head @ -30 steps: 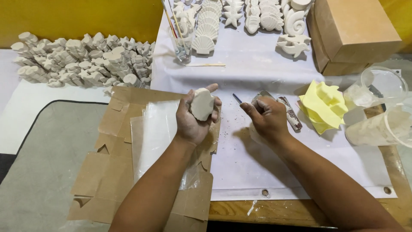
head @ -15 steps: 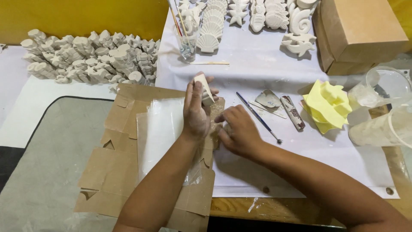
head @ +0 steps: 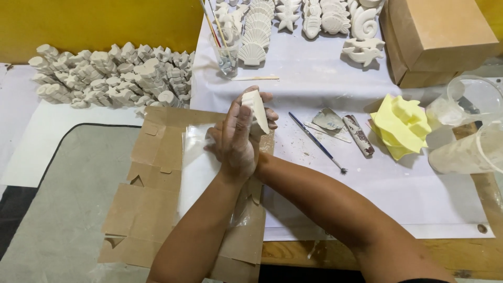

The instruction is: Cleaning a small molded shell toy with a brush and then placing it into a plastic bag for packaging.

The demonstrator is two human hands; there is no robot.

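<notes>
The left hand point(head: 237, 137) is raised over a flattened brown cardboard box point(head: 157, 209), its fingers curled around a pale, off-white plaster cast piece point(head: 257, 110) that stands on edge between thumb and fingertips, tilted slightly to the right. The right hand point(head: 262, 126) lies mostly hidden behind the left one; only a few of its fingertips show at the far side of the cast, touching it, and how far that hand is closed cannot be made out. Just to the right, on the white sheet point(head: 408, 194), lie a thin dark-handled tool point(head: 317, 141), a small grey metal scraper point(head: 328, 119) and a crumpled yellow sponge point(head: 401, 126). A heap of small white plaster figures point(head: 110, 76) sits to the upper left, well apart from the hands.
</notes>
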